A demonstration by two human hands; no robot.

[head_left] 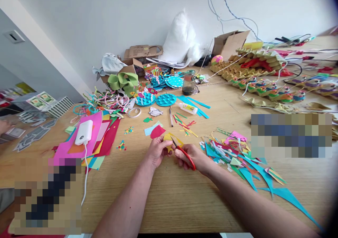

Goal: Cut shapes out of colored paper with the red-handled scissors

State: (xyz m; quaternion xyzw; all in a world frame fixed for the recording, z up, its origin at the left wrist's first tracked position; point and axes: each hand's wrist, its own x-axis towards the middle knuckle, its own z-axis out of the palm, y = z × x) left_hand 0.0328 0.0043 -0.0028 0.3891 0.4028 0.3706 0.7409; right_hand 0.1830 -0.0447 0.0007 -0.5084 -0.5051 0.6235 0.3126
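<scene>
My left hand (157,151) pinches a piece of yellow paper (168,137) above the middle of the wooden table. In my right hand (190,156) is a pair of scissors (188,157) with red handles, its blades pointing up and left against the yellow paper. Just beyond my left hand lie a red paper piece (157,131) and a light blue one (150,129). Thin coloured paper strips (188,126) are scattered past my right hand, near a pen (170,118) and a glue bottle (188,107).
Paper scraps (237,155) are piled on the right. Coloured sheets (112,136) with a white power bank (83,132) and its cable lie left. Behind stand blue decorated discs (166,99), a glass jar (188,83) and egg cartons (227,69). A person's hand (4,126) shows far left.
</scene>
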